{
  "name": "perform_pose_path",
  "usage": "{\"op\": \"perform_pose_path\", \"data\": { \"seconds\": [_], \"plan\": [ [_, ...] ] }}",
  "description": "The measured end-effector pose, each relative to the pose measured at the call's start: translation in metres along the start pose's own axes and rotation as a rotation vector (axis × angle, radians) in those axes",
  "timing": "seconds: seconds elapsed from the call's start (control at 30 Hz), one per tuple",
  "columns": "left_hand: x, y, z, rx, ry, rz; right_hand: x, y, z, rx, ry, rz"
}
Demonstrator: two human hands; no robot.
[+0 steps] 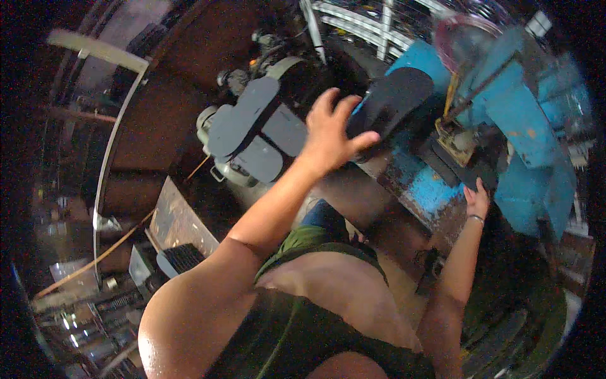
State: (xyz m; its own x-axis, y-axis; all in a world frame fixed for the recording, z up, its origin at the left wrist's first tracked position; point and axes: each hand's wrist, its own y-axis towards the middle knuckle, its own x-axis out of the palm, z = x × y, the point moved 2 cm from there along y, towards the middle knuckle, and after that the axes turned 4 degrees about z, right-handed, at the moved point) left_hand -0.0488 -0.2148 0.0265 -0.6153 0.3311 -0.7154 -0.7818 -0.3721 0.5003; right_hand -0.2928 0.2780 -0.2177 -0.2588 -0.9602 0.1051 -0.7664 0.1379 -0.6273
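My left hand point(331, 136) is raised with its fingers spread and nothing in it. It hovers between a pile of grey sole-shaped pieces point(246, 120) on the left and a dark sole-shaped piece point(398, 95) at the blue machine. My right hand point(478, 201), with a band at the wrist, is at the near edge of a dark grey flat piece point(468, 172), its fingertips gripping that edge. This piece lies beneath the worn metal block point(456, 144) of a blue machine point(521, 107). How far the fingers reach under the piece is hidden.
The machine's worn blue-and-brown table point(423, 189) stands in front of me to the right. A round reddish wheel or guard point(464, 38) sits at the machine's top. Brown panels point(180, 69) and a wooden board point(183, 218) are on the left. Metal racks line the back.
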Motion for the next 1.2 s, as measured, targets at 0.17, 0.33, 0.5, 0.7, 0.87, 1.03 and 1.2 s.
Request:
{"op": "perform_pose_path", "data": {
  "seconds": [0.17, 0.33, 0.5, 0.7, 0.87, 1.03, 1.2],
  "plan": [
    [-0.118, 0.015, -0.139, -0.375, 0.457, -0.149, 0.002, 0.010, 0.004, -0.003, 0.058, -0.059],
    [-0.166, 0.019, -0.167, -0.487, 0.275, -0.309, 0.007, -0.031, -0.016, -0.066, -0.013, 0.146],
    [-0.178, 0.000, -0.081, -0.604, -0.468, 0.166, 0.006, -0.175, -0.028, -0.407, -0.099, 0.130],
    [-0.023, -0.098, 0.110, -1.255, -1.410, -0.485, 0.047, -0.402, 0.019, -0.875, -0.550, -0.619],
    [0.031, -0.131, 0.178, -1.091, -1.328, -1.163, -0.030, -0.456, 0.024, -0.787, -0.420, 0.164],
    [0.065, -0.119, 0.149, -0.840, -0.997, -1.170, -0.240, -0.458, 0.093, -0.627, 0.277, 1.072],
    [0.087, -0.116, 0.147, -0.835, -0.897, -1.214, -0.376, -0.502, 0.217, -0.625, 0.589, 1.524]
  ]
}}
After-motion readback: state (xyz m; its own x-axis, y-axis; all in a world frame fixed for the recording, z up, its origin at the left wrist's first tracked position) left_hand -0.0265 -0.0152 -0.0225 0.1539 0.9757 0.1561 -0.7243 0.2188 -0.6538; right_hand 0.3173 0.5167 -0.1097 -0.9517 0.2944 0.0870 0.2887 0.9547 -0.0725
